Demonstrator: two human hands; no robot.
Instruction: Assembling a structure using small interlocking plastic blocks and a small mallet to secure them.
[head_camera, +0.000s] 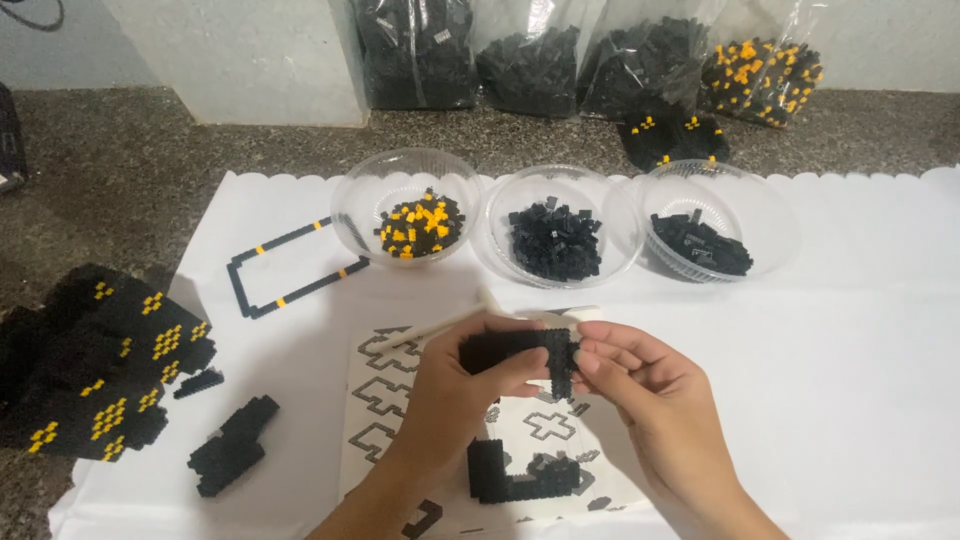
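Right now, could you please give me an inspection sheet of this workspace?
Surface: white sheet over speckled counter.
Job's things: black brick assembly, pinched by both hands; printed diagram sheet; L-shaped black piece.
Clutter: three clear bowls of bricks; rectangular frame; black-yellow built panels; white tool.
Fingers: left hand, right hand, both closed on the assembly.
Cables: nothing seen.
Surroundings: bags of bricks against wall.

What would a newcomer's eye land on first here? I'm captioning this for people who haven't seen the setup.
Both hands, left hand and right hand, pinch a small black brick assembly at centre, above a printed pattern sheet. Behind stand three clear bowls of tiny bricks, the left one mixed with yellow. At far left lies a big black-and-yellow built piece.
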